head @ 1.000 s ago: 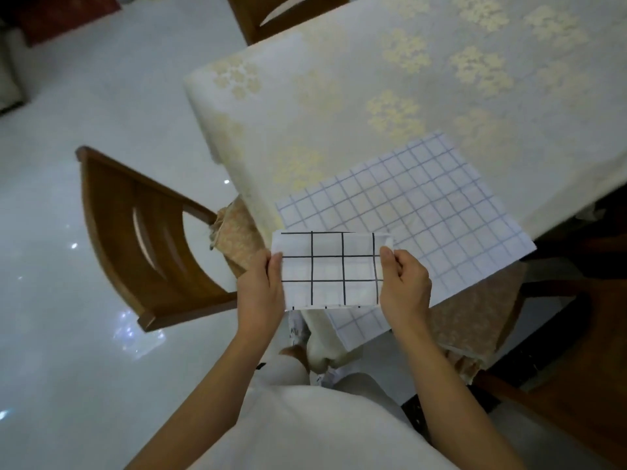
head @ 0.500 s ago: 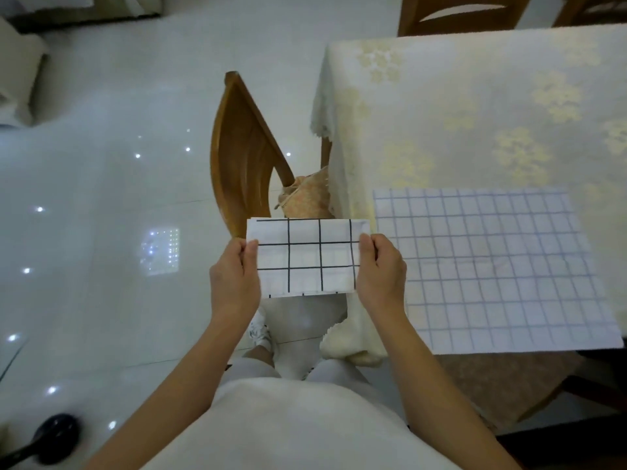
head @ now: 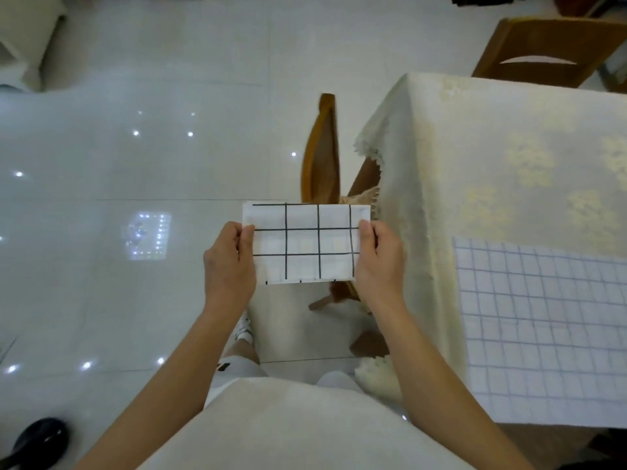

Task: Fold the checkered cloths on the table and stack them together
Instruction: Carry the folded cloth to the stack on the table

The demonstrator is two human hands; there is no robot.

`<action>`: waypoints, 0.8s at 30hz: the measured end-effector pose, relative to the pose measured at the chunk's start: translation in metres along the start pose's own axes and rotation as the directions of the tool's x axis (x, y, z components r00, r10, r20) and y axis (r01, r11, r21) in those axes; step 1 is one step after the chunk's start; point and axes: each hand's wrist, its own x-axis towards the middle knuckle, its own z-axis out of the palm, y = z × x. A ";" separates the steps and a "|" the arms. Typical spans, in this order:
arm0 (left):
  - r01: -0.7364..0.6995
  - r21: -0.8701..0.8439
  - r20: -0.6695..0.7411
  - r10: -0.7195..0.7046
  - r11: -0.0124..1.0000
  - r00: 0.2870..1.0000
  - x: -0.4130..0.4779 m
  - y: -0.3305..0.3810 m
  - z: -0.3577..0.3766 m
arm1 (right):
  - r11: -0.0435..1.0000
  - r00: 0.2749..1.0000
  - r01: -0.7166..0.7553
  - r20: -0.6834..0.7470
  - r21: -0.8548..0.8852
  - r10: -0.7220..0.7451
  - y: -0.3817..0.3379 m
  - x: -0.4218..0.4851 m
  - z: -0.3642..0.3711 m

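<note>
Cloth (head: pixel 305 244) between left hand (head: pixel 229 262), right hand (head: pixel 378 262)

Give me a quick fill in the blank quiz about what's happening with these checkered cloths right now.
1. The left hand and right hand pinch a folded cloth whose grid lines are ____.
2. It is held over the floor, on the person's ____ side of the table.
3. The blue-lined cloth lies flat on the table, not yet ____.
Missing words: black; left; folded.

Left hand (head: pixel 228 262) and right hand (head: pixel 380 260) pinch a folded checkered cloth (head: pixel 304 243) over the floor.
</note>
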 end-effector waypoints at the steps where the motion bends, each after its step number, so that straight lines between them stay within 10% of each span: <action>1: 0.000 0.003 0.005 0.000 1.000 1.000 0.018 -0.006 -0.011 | 1.000 1.000 -0.004 -0.005 -0.028 0.003 -0.011 0.005 0.017; 24: -0.057 -0.039 -0.001 0.057 0.998 0.998 0.292 -0.038 -0.130 | 0.998 0.998 0.063 -0.010 -0.024 -0.063 -0.179 0.130 0.221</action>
